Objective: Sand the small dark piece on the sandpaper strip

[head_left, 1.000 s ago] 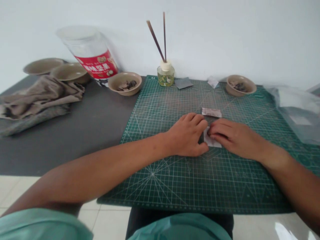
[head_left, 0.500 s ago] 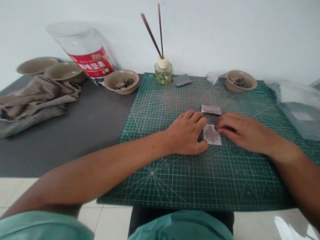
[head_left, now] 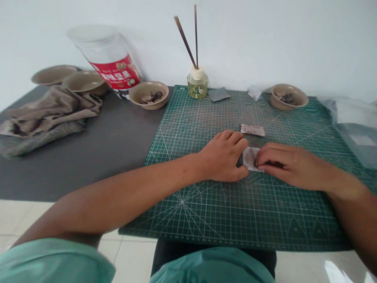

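Note:
A small whitish square sheet [head_left: 249, 158] lies flat on the green cutting mat [head_left: 212, 212]. My left hand [head_left: 225, 157] rests along its left side, thumb and fingers apart, with the fingertips at its edge. On the sheet's right part, my right hand [head_left: 290, 163] pinches a small dark piece against the surface. My fingers mostly hide that piece, so its kind is unclear. Just beyond the sheet lies a stained pinkish-grey rectangular strip [head_left: 252, 130].
Bowls with small brown pieces stand at back left [head_left: 149, 103] and back right [head_left: 289, 103]. A reed diffuser [head_left: 197, 84], a grey sheet [head_left: 218, 94] and a pale scrap [head_left: 255, 93] sit along the wall. Left are a large jar [head_left: 118, 74] and crumpled cloth [head_left: 53, 112]; right, a plastic bag [head_left: 359, 129].
My right hand has slid down across the sheet toward its near right corner, still pinching. My left hand stays by the sheet. The whole view has shifted slightly.

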`<state>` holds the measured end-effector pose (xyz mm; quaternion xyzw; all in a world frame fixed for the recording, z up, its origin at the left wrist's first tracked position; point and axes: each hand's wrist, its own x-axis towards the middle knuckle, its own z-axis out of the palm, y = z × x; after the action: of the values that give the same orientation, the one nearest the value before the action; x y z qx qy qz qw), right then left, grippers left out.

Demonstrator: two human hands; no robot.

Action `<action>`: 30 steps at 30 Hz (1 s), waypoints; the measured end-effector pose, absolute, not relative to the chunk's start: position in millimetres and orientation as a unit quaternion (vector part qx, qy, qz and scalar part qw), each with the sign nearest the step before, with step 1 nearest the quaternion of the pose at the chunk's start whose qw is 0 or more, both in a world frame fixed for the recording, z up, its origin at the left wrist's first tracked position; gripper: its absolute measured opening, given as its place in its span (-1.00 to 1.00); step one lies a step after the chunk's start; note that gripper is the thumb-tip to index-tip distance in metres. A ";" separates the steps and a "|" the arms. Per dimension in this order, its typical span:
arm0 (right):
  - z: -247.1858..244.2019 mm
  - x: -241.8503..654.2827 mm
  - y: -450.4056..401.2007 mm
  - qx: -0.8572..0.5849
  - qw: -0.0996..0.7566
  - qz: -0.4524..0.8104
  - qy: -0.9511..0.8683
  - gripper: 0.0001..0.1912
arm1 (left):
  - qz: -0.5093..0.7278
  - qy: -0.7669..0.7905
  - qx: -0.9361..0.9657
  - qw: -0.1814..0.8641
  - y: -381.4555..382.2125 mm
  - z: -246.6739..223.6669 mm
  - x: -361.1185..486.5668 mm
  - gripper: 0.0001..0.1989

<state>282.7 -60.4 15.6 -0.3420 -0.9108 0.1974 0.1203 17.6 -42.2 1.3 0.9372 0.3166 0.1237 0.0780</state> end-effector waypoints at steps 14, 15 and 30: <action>14.1 274.9 -63.6 -0.339 0.129 0.176 -0.915 -0.77 | 0.140 0.311 0.937 0.081 -41.2 -1.0 16.3 -0.57; 12.9 274.3 -62.0 -0.354 0.134 0.153 -0.913 -0.76 | 0.139 0.312 0.936 0.081 -41.3 -0.6 16.3 -0.56; 21.5 285.5 -49.7 -0.370 0.132 0.155 -0.906 -0.82 | 0.133 0.316 0.936 0.084 -40.7 0.0 16.9 -0.56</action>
<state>285.5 -49.7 21.5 -0.3702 -0.9063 0.1553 0.1323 16.9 -40.7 0.0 0.9356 0.3161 0.1333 0.0836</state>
